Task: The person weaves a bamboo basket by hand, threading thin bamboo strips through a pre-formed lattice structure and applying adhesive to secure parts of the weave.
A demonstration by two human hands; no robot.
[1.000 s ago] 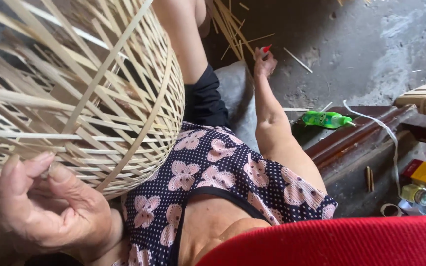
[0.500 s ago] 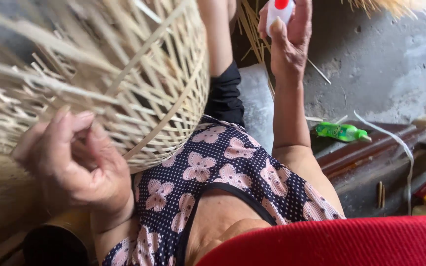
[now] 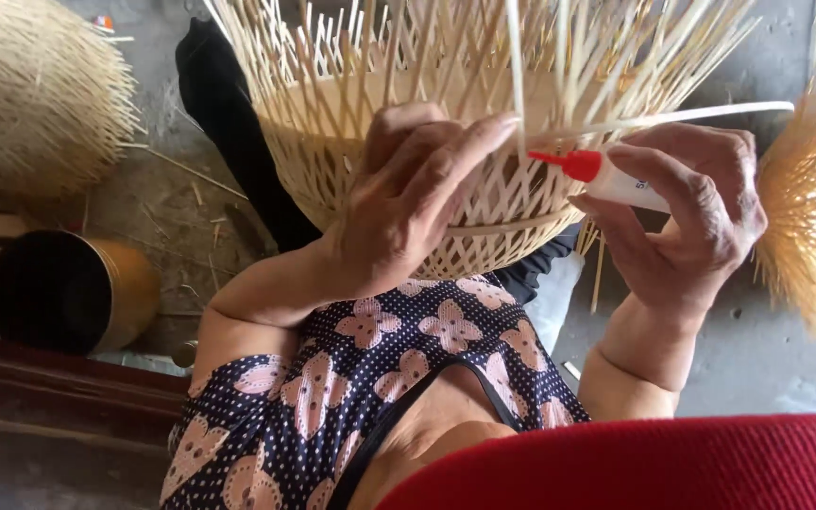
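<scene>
While the left hand (image 3: 408, 203) presses curled fingers flat on the woven bamboo basket (image 3: 446, 123) at upper centre of frame, the right hand (image 3: 691, 222) grips a small white glue bottle (image 3: 620, 184), red nozzle pointing left at the weave. Bottle's long axis runs roughly horizontal; tip sits just beside the left fingertips, at a loose bamboo strip (image 3: 516, 85). Right hand is nearer the tip.
</scene>
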